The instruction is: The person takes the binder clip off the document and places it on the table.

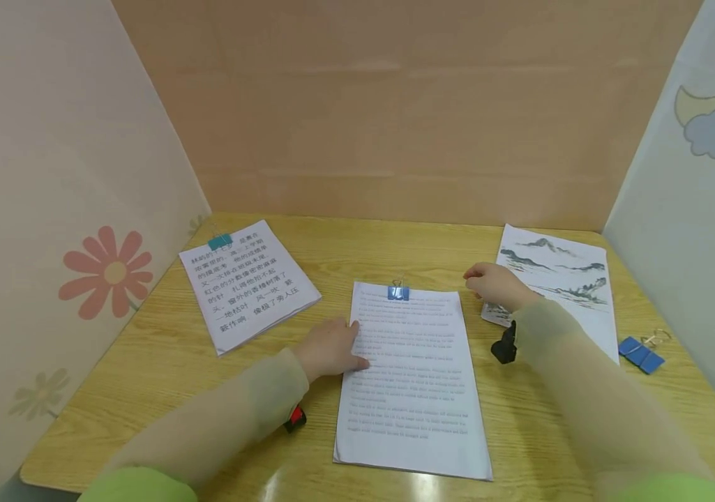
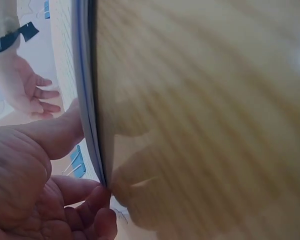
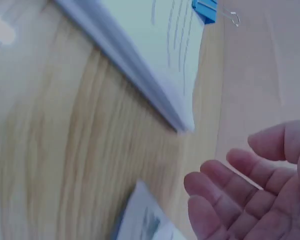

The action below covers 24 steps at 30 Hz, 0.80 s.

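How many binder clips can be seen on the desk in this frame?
3. A teal clip sits on the far-left paper stack, a blue clip on the middle stack's top edge, and a loose blue clip lies on the table at right. The right arm could hide others.

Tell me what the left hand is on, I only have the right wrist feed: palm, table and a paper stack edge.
Observer: The left hand rests on the left edge of the middle stack, thumb on the top sheet.
Operator: Is that stack clipped?
Observer: Yes, a blue binder clip sits at its top edge.
Operator: Any spare clips?
Observer: One loose blue clip lies on the table, right of the landscape prints.
Operator: Right hand holding anything?
Observer: No, the right hand hovers empty between the middle stack and the prints.
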### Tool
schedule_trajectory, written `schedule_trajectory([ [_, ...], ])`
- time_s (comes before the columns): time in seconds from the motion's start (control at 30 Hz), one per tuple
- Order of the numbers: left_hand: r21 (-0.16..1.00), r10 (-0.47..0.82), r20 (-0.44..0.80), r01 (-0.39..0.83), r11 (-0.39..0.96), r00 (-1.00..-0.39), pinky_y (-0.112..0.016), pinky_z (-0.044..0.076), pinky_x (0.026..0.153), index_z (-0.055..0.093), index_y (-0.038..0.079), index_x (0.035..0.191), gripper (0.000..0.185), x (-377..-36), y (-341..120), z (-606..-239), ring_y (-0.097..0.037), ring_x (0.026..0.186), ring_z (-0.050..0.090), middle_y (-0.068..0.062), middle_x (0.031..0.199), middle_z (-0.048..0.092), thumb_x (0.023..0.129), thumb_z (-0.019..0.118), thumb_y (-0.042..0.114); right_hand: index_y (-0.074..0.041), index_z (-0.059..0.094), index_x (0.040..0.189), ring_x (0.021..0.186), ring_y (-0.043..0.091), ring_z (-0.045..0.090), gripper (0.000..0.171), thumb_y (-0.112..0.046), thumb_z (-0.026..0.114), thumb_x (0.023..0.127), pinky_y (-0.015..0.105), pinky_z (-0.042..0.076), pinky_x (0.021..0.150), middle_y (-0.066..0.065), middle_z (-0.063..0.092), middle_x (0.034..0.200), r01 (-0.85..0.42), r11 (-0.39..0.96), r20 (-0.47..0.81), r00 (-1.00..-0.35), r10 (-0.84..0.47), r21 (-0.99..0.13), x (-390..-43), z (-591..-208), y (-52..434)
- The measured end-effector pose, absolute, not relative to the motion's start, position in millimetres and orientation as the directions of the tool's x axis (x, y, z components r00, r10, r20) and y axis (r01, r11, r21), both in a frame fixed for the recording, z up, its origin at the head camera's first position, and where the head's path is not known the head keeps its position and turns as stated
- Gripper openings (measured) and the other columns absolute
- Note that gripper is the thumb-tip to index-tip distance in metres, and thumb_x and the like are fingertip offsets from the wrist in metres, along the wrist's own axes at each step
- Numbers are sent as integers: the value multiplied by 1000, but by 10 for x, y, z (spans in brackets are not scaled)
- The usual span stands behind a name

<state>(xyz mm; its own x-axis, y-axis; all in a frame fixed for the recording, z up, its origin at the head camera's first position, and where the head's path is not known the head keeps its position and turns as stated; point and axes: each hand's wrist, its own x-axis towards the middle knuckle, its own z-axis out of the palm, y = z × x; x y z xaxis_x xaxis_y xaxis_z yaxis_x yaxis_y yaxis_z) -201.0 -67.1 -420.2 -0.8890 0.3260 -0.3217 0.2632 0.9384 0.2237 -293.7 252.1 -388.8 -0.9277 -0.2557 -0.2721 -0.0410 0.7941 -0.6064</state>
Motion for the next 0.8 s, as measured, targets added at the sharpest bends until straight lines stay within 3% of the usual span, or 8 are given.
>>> schedule_trajectory([
  [0.07,210,335,-325,277,937,-885,-43,37,105,40,5,146,84,-1987,-684,-4208,-31,124,48,-17,138,49,84,68,53,5,42,138,80,27,52,45,-19,37,100,38,44,72,21,56,107,-13,779,-289,-925,-248,-627,-2978,-3930,2452],
  [0.13,193,344,-324,294,936,-881,-44,35,107,40,5,146,84,-1967,-697,-4210,-32,128,45,-16,140,48,83,68,55,6,42,138,80,25,51,46,-19,38,99,39,44,73,21,56,108,-11,786,-291,-925,-243,-618,-3009,-3969,2385],
  [0.3,178,360,-319,318,931,-877,-45,36,105,43,4,144,84,-1907,-728,-4197,-33,125,48,-16,137,52,82,69,55,6,50,131,98,31,52,43,-20,44,97,44,45,82,24,54,125,-12,830,-298,-931,-213,-557,-3033,-4028,2232],
  [0.5,151,363,-315,332,931,-877,-46,39,101,45,3,142,85,-1849,-752,-4193,-31,121,52,-14,134,55,81,68,57,7,53,127,106,36,52,44,-23,48,95,49,43,89,24,55,125,-3,852,-354,-909,-221,-524,-3027,-4046,2119],
  [0.7,136,361,-316,334,933,-877,-47,39,101,44,3,143,86,-1846,-755,-4204,-32,122,52,-14,135,55,81,67,59,5,48,135,127,41,41,53,-29,54,94,55,30,105,26,45,139,69,803,-420,-877,-233,-592,-3012,-4059,2097],
  [0.8,131,363,-314,338,932,-877,-47,39,101,45,3,143,87,-1850,-758,-4210,-32,121,52,-14,135,55,81,67,59,3,53,130,126,39,41,46,-24,56,94,52,31,105,23,47,137,112,734,-427,-867,-257,-670,-3007,-4065,2115],
])
